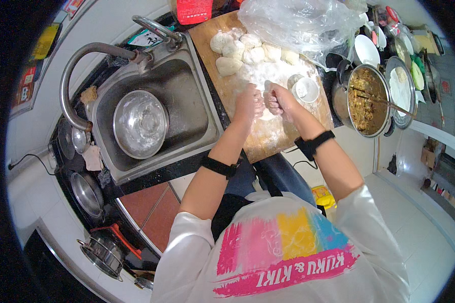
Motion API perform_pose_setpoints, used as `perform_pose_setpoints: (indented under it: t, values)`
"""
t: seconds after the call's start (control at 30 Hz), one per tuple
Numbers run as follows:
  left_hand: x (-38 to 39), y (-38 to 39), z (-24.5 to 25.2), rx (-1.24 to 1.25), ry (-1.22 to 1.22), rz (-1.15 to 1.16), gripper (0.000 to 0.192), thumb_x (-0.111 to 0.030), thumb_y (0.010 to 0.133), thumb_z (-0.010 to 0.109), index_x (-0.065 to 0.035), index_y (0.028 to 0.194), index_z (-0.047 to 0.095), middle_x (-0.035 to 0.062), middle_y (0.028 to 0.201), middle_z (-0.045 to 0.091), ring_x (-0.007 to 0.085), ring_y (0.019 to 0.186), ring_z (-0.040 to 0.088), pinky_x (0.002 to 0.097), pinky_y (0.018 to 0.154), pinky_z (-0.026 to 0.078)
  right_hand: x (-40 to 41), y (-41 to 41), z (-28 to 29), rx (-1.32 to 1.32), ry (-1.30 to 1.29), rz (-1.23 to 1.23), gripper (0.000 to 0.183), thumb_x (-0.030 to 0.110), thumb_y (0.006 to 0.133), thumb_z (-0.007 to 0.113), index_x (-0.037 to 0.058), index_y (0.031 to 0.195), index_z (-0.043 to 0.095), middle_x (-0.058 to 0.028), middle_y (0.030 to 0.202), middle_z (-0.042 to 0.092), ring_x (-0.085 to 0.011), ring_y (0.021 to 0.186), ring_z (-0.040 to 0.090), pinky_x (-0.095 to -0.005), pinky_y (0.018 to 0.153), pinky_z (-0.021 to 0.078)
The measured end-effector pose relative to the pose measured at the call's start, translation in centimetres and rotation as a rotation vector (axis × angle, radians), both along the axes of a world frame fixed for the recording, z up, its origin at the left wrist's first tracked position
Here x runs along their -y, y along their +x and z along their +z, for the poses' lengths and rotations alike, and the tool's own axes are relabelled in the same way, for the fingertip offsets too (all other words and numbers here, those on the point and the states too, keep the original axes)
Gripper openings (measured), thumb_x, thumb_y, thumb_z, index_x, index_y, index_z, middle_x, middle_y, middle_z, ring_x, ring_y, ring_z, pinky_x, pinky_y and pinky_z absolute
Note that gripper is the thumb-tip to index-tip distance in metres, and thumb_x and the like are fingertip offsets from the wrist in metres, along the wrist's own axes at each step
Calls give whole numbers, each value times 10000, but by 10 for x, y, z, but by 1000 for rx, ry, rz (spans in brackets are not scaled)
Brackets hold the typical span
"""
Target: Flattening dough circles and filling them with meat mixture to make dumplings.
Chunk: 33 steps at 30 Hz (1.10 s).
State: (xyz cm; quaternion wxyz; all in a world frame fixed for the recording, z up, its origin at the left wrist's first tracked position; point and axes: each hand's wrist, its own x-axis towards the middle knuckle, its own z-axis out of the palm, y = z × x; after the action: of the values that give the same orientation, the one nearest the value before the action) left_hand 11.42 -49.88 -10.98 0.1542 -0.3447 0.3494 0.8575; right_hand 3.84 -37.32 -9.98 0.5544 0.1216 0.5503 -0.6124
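My left hand (249,102) is curled into a loose fist over the floured wooden board (292,142). Beside it, with a small gap between them, my right hand (277,99) has its fingers curled too. A pale, floured patch, perhaps dough (267,114), shows under and between the hands; whether the fingers grip it cannot be told. Several floured dough balls (253,55) lie near the board's far edge. A small white bowl of flour (306,89) stands on the board just right of my right hand.
A steel sink (185,87) with a floury metal bowl (140,124) lies left. At right stands a pot of brown filling (368,100) with chopsticks across it, beside a glass lid (400,91). A clear plastic bag (299,26) covers the board's far right corner.
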Motion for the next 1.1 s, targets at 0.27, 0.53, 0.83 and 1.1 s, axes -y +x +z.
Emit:
perform_pose_setpoints:
  t: [0.27, 0.53, 0.83, 1.1]
  values:
    - [-15, -5, -9, 143, -201, -100, 330, -286, 874, 424, -137, 580, 397, -4, 499, 384, 115, 363, 307, 289, 348, 254, -18, 30, 33, -87, 22, -126, 371, 371, 919, 438, 148, 622, 421, 28, 493, 363, -98, 369, 299, -251, 352, 207]
    - [-1, 17, 32, -68, 34, 91, 352, -303, 858, 413, -174, 546, 313, -34, 472, 286, 93, 359, 227, 240, 352, 177, -1, 4, -6, -95, 108, -204, 366, 295, 908, 364, 141, 576, 348, 0, 476, 351, -119, 365, 274, -269, 353, 218]
    - [-12, 11, -14, 76, -117, -25, 449, -446, 900, 359, -158, 556, 338, -30, 458, 277, 109, 348, 223, 271, 349, 161, 5, 18, -9, -234, 62, -164, 370, 287, 906, 373, 125, 573, 371, -15, 465, 367, -142, 339, 304, -310, 340, 240]
    - [14, 1, 42, 176, -214, 218, 416, -449, 885, 340, -179, 569, 345, -36, 517, 348, 115, 412, 321, 259, 378, 176, 14, 35, -43, -999, 217, 253, 366, 249, 908, 402, 6, 664, 525, -167, 524, 494, -311, 524, 535, -418, 552, 436]
